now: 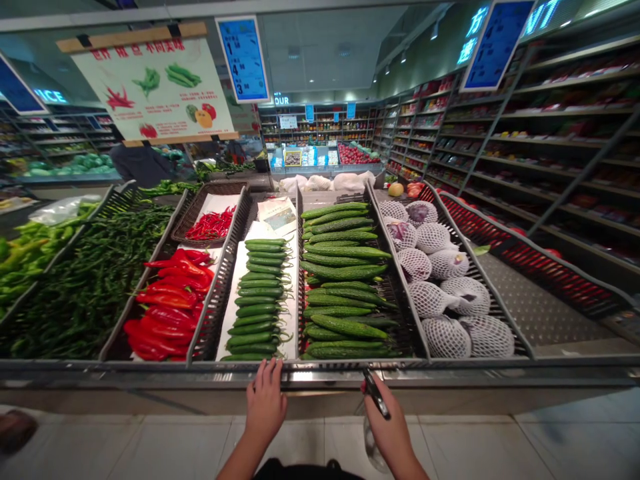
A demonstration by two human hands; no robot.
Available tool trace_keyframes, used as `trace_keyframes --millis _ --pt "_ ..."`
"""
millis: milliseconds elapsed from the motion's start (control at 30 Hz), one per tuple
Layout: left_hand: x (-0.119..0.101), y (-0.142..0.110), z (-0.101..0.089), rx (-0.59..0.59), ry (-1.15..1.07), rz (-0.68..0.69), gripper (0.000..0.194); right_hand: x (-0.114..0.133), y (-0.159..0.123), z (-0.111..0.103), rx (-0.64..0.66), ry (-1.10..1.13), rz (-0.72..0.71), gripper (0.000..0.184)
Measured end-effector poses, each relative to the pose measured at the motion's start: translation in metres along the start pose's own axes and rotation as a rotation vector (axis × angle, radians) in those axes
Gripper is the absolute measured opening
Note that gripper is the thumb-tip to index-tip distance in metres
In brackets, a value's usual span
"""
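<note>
I stand at a sloped produce stand. My left hand point(266, 399) rests on the metal front rail point(150, 371), fingers curled over its edge, just below a bin of small dark cucumbers point(257, 300). My right hand point(387, 420) is closed around a slim dark object point(376, 393), perhaps a pen or phone, near the rail below a bin of long ridged cucumbers point(343, 280). A clear plastic bag point(373, 450) seems to hang under that hand.
Left bins hold long red peppers point(167, 303), small red chilies point(210, 225), thin green chilies point(90, 280) and light green peppers point(30, 250). Right bin holds cabbages in white foam nets point(440, 293), then a bare metal tray point(530, 300). Shelves point(550, 147) line the right aisle.
</note>
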State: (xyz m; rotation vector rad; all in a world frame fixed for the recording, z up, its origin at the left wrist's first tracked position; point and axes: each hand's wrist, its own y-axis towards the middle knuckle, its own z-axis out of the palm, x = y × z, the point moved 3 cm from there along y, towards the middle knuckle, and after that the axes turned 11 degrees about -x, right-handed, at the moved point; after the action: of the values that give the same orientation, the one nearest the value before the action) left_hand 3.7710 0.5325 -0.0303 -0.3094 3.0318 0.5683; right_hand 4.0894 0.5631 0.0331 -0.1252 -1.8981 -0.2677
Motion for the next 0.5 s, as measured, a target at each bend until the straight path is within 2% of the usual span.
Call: trace_keyframes --millis 100,233,400,500 --pt "0.000 0.000 -0.001 0.000 -0.001 0.002 0.071 -0.010 0.003 -0.009 -0.059 -0.021 0.023 0.025" --pt "-0.001 0.000 0.000 0.003 0.005 0.004 0.071 -0.008 0.002 -0.011 -0.038 -0.007 0.021 0.027" --pt "-0.001 0.000 0.002 -0.005 0.026 0.012 0.070 0.015 -0.002 0.010 0.138 0.015 -0.055 0.018" --pt "0.001 -0.001 0.007 -0.015 0.045 0.007 0.072 0.025 -0.001 0.021 0.149 0.055 -0.093 0.022"
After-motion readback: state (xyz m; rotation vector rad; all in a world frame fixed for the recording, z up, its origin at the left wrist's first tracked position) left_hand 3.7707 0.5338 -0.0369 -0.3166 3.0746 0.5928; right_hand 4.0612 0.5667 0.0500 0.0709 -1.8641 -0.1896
